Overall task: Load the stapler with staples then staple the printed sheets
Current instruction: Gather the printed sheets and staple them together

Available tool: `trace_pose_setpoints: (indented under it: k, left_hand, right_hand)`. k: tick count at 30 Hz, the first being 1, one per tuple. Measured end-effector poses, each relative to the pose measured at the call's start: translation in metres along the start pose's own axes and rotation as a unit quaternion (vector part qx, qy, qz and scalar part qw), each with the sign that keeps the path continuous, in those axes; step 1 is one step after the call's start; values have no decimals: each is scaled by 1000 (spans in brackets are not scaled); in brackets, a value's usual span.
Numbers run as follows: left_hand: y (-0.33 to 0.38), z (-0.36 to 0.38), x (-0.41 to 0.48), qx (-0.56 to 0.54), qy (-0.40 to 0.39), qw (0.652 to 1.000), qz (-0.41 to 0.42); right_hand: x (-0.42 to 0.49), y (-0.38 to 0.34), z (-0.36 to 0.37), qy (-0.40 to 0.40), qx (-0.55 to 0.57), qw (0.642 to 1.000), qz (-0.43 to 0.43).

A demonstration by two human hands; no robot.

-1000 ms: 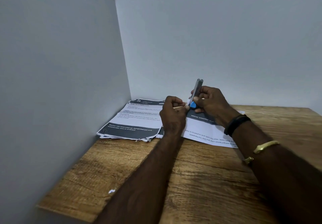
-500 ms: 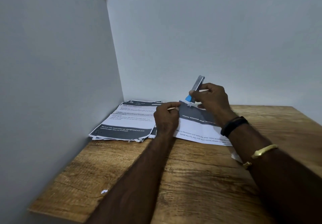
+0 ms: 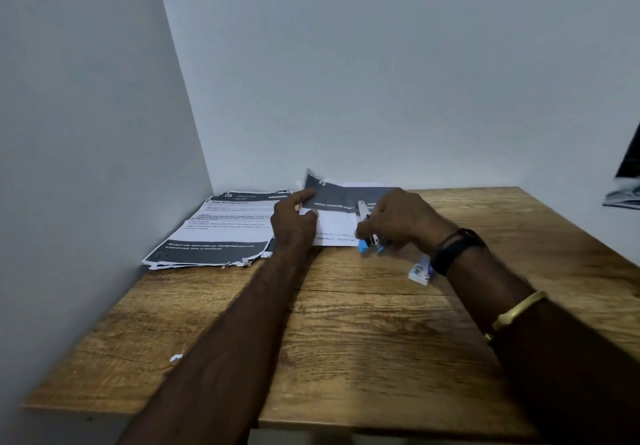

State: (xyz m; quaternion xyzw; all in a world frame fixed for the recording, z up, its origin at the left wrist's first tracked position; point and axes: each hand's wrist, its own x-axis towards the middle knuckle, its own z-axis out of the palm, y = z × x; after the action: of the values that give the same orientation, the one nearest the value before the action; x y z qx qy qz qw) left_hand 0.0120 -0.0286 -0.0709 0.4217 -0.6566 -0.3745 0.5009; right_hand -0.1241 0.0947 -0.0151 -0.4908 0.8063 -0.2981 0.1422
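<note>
Centre frame: your left hand (image 3: 292,226) pinches a set of printed sheets (image 3: 334,228), and your right hand (image 3: 401,222) grips the stapler (image 3: 363,245) at their edge. Loading looks done; the stack (image 3: 214,229) centre-left seems already stapled.

The counter (image 3: 346,340) is brown wood with dark grain. The stacked sheets (image 3: 221,233) and the lifted sheet (image 3: 332,202) are white with black bands bearing white print. The stapler (image 3: 363,235) is silver with blue tips. The wristband (image 3: 457,250) is black, the bangle (image 3: 516,309) gold.
</note>
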Motion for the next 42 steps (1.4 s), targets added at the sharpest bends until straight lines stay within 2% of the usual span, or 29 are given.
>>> trace_pose_setpoints:
  k: [8,13,15,18,20,24,26,28,32,34,38,42]
  left_hand:
    - [5,-5,-3,-6,-7,999,44]
    - [4,-5,-3,-17,-8,999,29]
    - [3,-6,-1,-28,-4,999,20]
    - [3,-7,3,-70,-1,997,-9]
    - [2,-5,6,-97,-4,995,-25]
    - [0,4,17,-210,-31,972,-103]
    - [0,11,23,-225,-47,967,-113]
    - [-1,18,30,-180,-54,979,-84]
    - [1,36,41,-59,-10,997,-49]
    - [2,46,44,9,6,999,-33]
    - [-2,60,51,114,-14,993,-37]
    - [-8,70,57,187,-24,982,-20]
  right_hand:
    - [-13,8,13,-53,-89,994,22]
    - [-10,11,13,-48,-99,994,21]
    - [-4,15,9,-2,-96,995,19]
    - [10,23,1,171,-27,985,20]
    - [20,30,-3,234,33,971,24]
    - [42,45,-5,203,188,959,62]
    - [48,51,-4,162,344,921,89]
    - [54,59,-3,171,404,892,105]
    - [71,72,-6,239,275,921,137]
    - [79,76,-7,243,226,933,136]
    - [91,81,-5,228,136,957,118]
    - [107,85,-2,220,97,960,142]
